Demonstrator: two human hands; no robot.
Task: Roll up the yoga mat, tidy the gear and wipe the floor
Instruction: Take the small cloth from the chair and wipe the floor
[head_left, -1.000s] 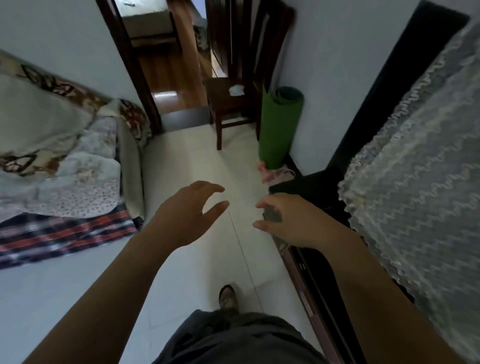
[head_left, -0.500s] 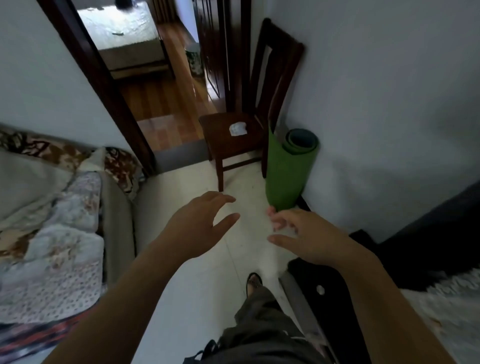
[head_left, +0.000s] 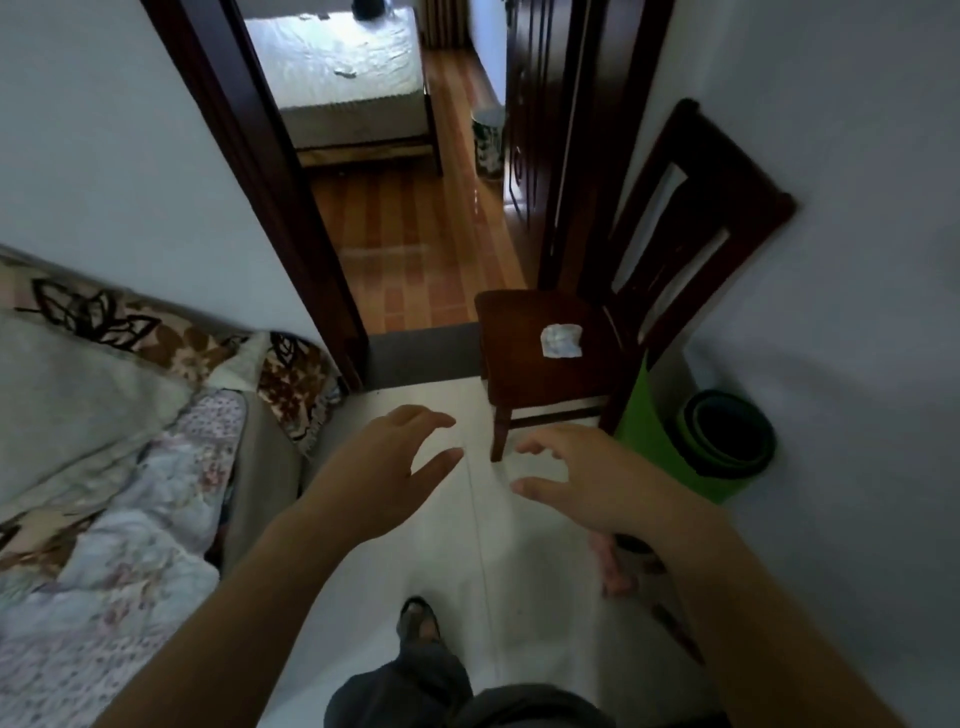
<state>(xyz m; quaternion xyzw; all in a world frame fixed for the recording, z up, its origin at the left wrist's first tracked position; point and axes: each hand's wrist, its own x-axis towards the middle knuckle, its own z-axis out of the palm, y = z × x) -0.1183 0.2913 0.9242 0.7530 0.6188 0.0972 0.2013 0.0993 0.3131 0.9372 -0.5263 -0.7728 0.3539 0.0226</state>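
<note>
A rolled green yoga mat (head_left: 670, 447) stands upright against the wall, right of a dark wooden chair (head_left: 535, 364). A crumpled white cloth (head_left: 561, 340) lies on the chair seat. My left hand (head_left: 384, 467) and my right hand (head_left: 587, 478) are held out over the pale floor (head_left: 519, 597), fingers apart and empty, short of the chair. A pink object (head_left: 615, 569) lies on the floor under my right forearm, partly hidden.
A bed with patterned quilts (head_left: 114, 493) fills the left side. A dark door frame (head_left: 270, 197) opens ahead onto a room with a wooden floor, another bed (head_left: 343, 88) and a small bin (head_left: 488, 140). My foot (head_left: 418, 618) is on the floor.
The view has advanced toward the chair and mat, which are now closer and lower in view. The lace-covered furniture on the right has left the frame. Both hands stay open and empty.
</note>
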